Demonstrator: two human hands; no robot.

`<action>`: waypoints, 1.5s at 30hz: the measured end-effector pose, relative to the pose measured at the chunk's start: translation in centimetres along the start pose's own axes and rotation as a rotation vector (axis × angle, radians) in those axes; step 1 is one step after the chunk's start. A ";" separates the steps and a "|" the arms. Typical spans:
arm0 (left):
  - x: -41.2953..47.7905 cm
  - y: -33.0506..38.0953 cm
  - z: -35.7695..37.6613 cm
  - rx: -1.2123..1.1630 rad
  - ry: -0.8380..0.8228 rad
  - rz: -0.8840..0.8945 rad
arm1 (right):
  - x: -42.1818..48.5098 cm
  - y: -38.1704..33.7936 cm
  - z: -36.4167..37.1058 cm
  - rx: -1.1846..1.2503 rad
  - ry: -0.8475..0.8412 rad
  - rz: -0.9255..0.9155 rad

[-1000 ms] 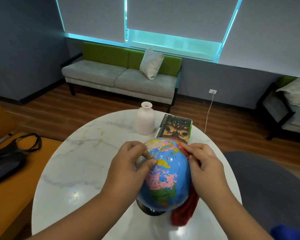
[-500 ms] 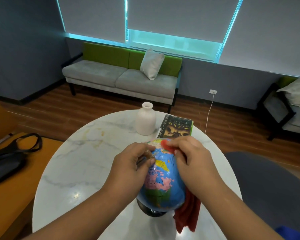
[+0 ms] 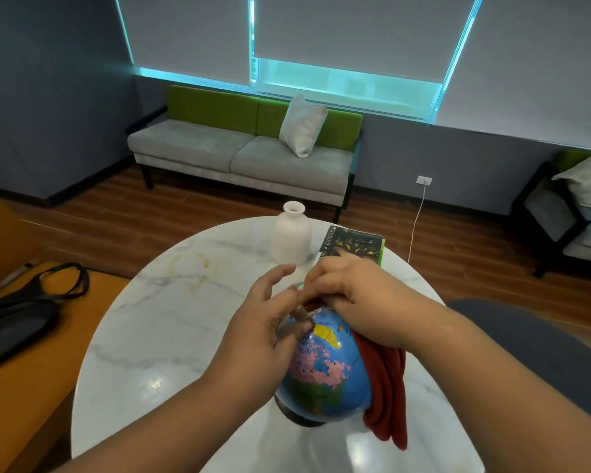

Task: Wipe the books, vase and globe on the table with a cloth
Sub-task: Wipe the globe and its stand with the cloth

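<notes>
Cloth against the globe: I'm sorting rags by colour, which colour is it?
The cloth is dark red; head view.

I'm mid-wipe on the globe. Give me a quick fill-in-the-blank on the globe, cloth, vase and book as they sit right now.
1. The fabric cloth draped down the multicoloured round globe is coloured ____.
2. The right hand presses that cloth onto the globe's ____.
3. The white ceramic vase stands to the ____ of the dark-covered book.
Missing words: red; top; left.
</notes>
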State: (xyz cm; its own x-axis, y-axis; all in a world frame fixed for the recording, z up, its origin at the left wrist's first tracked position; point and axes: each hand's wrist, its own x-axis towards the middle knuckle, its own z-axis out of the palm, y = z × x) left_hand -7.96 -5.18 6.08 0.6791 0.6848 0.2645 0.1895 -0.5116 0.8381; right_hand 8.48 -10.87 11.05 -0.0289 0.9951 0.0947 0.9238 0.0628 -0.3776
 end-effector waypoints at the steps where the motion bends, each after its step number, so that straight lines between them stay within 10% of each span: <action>1: 0.0 0.1 0.0 0.008 -0.002 -0.001 | -0.2 0.1 -0.2 0.026 -0.015 -0.017; 10: 0.4 -0.7 -0.2 0.084 0.047 -0.013 | -4.8 1.3 -0.8 0.376 0.084 0.139; 15: 0.7 -0.1 -0.7 0.028 0.060 -0.091 | -4.5 1.1 -3.8 0.384 0.403 0.195; 25: 4.6 7.9 1.3 0.045 -0.282 -0.113 | -3.9 -2.4 -9.5 0.706 0.768 0.078; 37: 5.7 8.2 0.4 -0.872 -0.494 -0.448 | -7.6 -1.6 1.1 0.595 0.586 0.390; 45: 3.8 2.2 -3.9 0.040 -0.054 -0.231 | -6.9 1.0 0.0 0.596 0.741 0.487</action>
State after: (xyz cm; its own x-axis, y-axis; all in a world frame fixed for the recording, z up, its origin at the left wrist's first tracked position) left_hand -7.74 -1.69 10.76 0.6512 0.7578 0.0416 0.3711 -0.3658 0.8535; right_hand 9.61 -17.69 9.98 0.7176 0.6408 0.2728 0.4320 -0.1023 -0.8960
